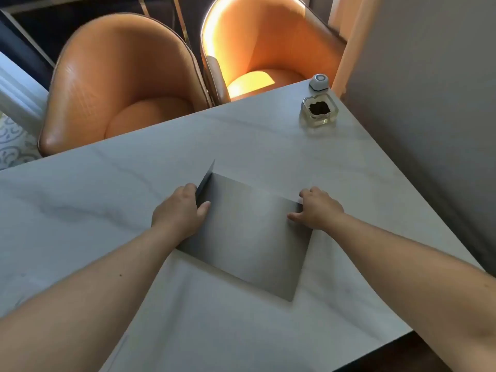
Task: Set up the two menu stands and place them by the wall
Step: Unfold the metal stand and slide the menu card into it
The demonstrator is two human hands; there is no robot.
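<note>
While the grey menu stand (247, 237) lies flat in the middle of the counter (80, 200), its left flap is pinched upright between the thumb and fingers of the left hand (179, 213). The right hand (318, 208) is closed over the opposite edge; whether that edge is truly gripped cannot be told. For a clean fold, the base should be kept pressed down and both flaps raised evenly. Only one stand is seen. Near the wall (429, 103), a square glass dish (319, 111) holding something dark is set, with a small white device (319, 82) just beyond it.
</note>
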